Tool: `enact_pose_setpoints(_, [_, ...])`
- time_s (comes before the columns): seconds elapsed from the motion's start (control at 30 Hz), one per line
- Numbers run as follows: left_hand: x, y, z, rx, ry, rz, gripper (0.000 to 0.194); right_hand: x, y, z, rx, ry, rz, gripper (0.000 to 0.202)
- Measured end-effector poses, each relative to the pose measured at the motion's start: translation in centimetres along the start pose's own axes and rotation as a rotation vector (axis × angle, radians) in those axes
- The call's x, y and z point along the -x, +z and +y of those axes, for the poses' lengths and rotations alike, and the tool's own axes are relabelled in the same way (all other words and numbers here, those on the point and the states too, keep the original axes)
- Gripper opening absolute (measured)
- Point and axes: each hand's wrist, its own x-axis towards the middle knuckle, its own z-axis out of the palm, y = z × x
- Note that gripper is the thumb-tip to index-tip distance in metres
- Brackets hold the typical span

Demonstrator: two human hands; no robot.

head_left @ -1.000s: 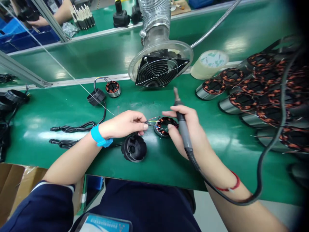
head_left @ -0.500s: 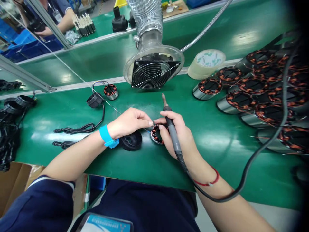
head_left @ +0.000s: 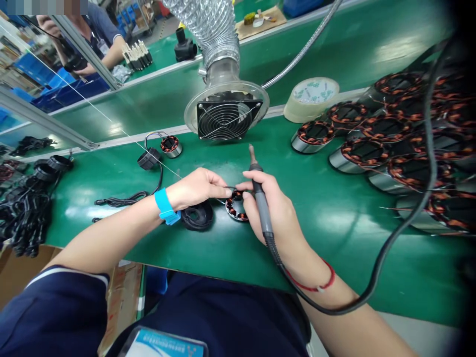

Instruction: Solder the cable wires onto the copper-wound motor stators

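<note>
At the left of a green desk [head_left: 208, 258] lies a heap of black cables [head_left: 28, 218]. Farther right, a small black round housing [head_left: 149, 158] sits near an upright copper-wound metal stator [head_left: 171, 146]. The left hand [head_left: 199, 189], above a blue wristband, has its grip narrow, thumb and finger pinching thin wires [head_left: 231, 187] over a round black plastic cap [head_left: 197, 217]. Between the hands, a ring-shaped copper-and-black stator [head_left: 231, 213] rests on the desk below a black square fan [head_left: 223, 121]. The right hand [head_left: 273, 203] holds a grey-handled soldering iron [head_left: 263, 210], tip upward, its thumb at the ring's edge. A clear tape roll [head_left: 312, 101] and clustered silver-sided stators [head_left: 386, 129] stand at right.
</note>
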Motion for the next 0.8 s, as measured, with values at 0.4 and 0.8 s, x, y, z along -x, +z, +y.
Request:
enact_pose_setpoints(0.4, [0.3,-0.8,0.2,-0.04,-0.01,0.02,0.017,0.1,-0.1,-0.2,-0.01,-0.03,0.012,0.033])
enact_pose_setpoints(0.8, [1.4,-3.0,1.8,-0.279,-0.064,-0.199,0.021,0.1,-0.1,-0.2,0.023,-0.025,0.038,0.033])
